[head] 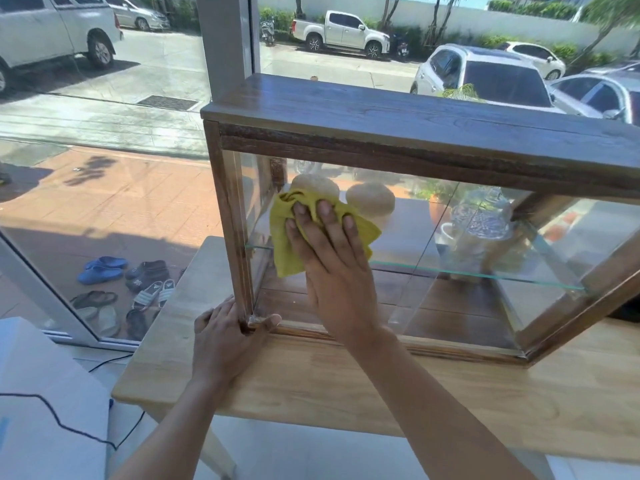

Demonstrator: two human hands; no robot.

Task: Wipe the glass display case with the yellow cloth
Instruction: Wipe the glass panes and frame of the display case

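A glass display case (426, 140) with a dark wooden frame and top stands on a light wooden table (311, 386). My right hand (332, 271) lies flat against the left part of its front glass pane and presses a crumpled yellow cloth (287, 233) onto it. The cloth sticks out above and to the left of my fingers. My left hand (225, 337) grips the lower left front corner of the case's frame, thumb on the bottom rail. Inside the case, behind the glass, sit two round buns (372, 200) and a clear glass jar (481, 220) on a glass shelf.
The table stands against a large window with a white frame (225, 39); cars are parked outside. Several sandals and shoes (121, 289) lie on the tiled ground beyond the glass at the left. A black cable (59, 420) runs over a white surface at the lower left.
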